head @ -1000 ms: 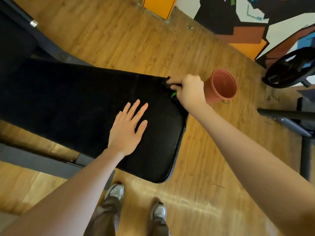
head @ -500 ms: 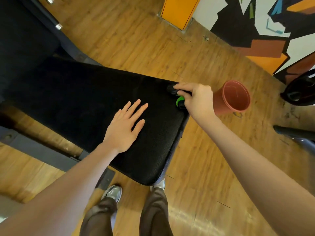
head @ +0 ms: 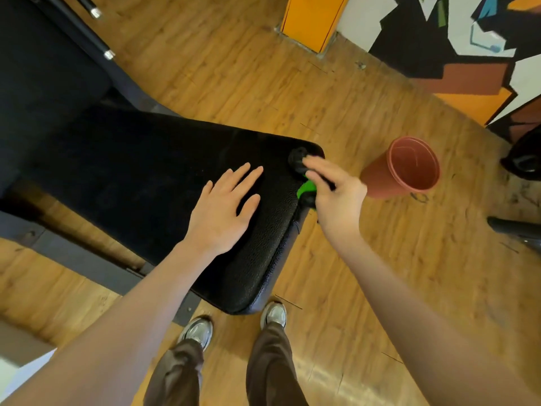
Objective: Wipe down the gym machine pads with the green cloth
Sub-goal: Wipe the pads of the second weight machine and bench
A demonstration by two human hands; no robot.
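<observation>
While nothing on the pad tells wiped from unwiped, looks like mid-task: working the far right corner, most of the long black surface probably still to cover. Left hand flat on the pad, fingers straight and spread, holding nothing. Right hand over the corner edge, fingers extended, pressing a dark bundle with the green cloth peeking beneath; actual grip hard to tell.

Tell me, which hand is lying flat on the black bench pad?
The left hand lies flat, fingers spread, on the black padded bench pad. The right hand is at the pad's corner on a bunched green and black cloth.
</observation>
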